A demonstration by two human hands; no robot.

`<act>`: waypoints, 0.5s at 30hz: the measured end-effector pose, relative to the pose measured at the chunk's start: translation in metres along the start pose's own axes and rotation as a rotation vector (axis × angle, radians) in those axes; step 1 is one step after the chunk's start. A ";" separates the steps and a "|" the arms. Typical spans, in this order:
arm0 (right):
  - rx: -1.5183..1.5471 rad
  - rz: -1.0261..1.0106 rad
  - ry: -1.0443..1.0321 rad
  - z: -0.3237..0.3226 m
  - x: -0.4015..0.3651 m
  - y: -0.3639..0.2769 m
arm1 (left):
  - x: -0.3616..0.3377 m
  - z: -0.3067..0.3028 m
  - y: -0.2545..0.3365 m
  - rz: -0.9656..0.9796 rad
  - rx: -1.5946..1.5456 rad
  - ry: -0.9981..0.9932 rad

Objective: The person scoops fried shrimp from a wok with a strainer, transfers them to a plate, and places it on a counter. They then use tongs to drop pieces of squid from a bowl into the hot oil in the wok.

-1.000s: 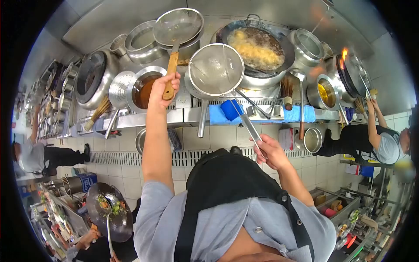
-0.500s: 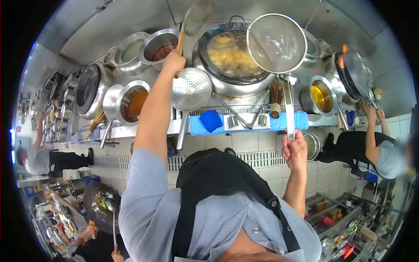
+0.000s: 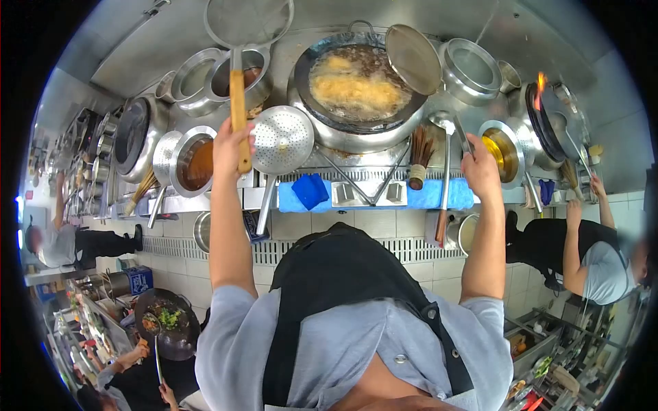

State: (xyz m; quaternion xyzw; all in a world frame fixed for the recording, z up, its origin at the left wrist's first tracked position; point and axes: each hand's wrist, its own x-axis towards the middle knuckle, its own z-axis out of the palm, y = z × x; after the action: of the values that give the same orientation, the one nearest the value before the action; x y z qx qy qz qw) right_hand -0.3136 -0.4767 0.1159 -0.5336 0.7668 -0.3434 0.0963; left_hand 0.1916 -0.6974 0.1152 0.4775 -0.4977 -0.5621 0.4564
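Observation:
My left hand (image 3: pixel 232 147) is closed around the wooden handle of a wire-mesh skimmer (image 3: pixel 249 20), whose head is raised near the back wall. In my right hand (image 3: pixel 482 171) is the metal handle of a fine-mesh strainer (image 3: pixel 414 59). That strainer hangs tilted over the right edge of a large wok (image 3: pixel 305 96). Pale golden food (image 3: pixel 360 94) bubbles in the wok's dark oil. A perforated ladle (image 3: pixel 282 139) lies just right of my left hand. Left of my right hand rests a ladle (image 3: pixel 444 164) with a wooden handle end.
Pots of brown sauce (image 3: pixel 195 164) and yellow oil (image 3: pixel 504 154) flank the wok. A bamboo brush (image 3: pixel 419 157) and blue cloths (image 3: pixel 310 192) lie along the front edge. Flame rises from a burner (image 3: pixel 540 89) at right, beside another person (image 3: pixel 589 240). Someone behind holds a wok (image 3: pixel 168 325).
The right-hand strainer has turned and tilted lower over the wok's right side, with my right hand moving up and forward. My left hand has drawn back with the skimmer, moving left.

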 end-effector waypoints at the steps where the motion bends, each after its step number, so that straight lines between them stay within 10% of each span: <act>1: -0.085 0.001 -0.072 -0.002 0.006 -0.004 | -0.016 -0.013 -0.001 -0.018 -0.045 0.024; 11: 0.816 0.588 -0.639 0.052 0.034 -0.049 | -0.055 -0.113 -0.026 -0.187 -0.338 -0.062; 15: 0.866 0.703 -0.435 0.101 0.052 -0.064 | -0.030 -0.148 -0.032 -0.231 -0.440 -0.145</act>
State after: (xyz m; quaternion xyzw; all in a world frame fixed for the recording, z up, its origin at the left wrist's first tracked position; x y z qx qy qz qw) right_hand -0.2347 -0.5783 0.0924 -0.2184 0.6503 -0.4552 0.5676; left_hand 0.3409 -0.6834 0.0790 0.3787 -0.3370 -0.7381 0.4452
